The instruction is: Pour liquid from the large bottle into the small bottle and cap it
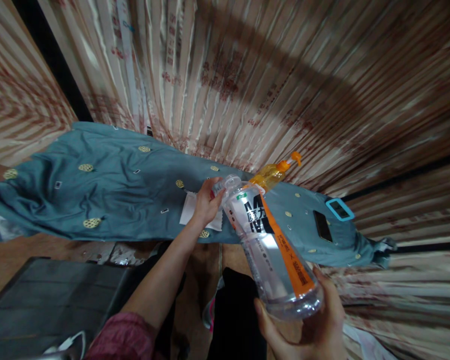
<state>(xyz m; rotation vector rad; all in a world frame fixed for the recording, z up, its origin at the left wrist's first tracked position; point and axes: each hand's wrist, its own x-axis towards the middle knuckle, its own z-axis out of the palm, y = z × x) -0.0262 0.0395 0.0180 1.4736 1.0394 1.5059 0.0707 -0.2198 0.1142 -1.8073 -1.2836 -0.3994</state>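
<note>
A large clear plastic bottle (253,252) with a grey, black and orange label hangs tilted over the cloth-covered surface, its neck pointing up and away to the left. My right hand (311,325) grips its base from below, thumb on one side and fingers on the other. My left hand (208,202) is closed beside the neck; a small clear and reddish thing shows at its fingertips, too unclear to name. No cap is visible on the bottle's mouth. Behind the bottle lies a yellow pump bottle (270,175) with an orange pump head, partly hidden.
The teal cloth (127,185) with a yellow pattern covers a long narrow surface. On it are a white paper tissue (189,210) under my left hand, a dark phone (323,226) and a blue-framed device (339,209). A pleated curtain (225,90) rises behind. A dark grey box-like thing (56,300) stands lower left.
</note>
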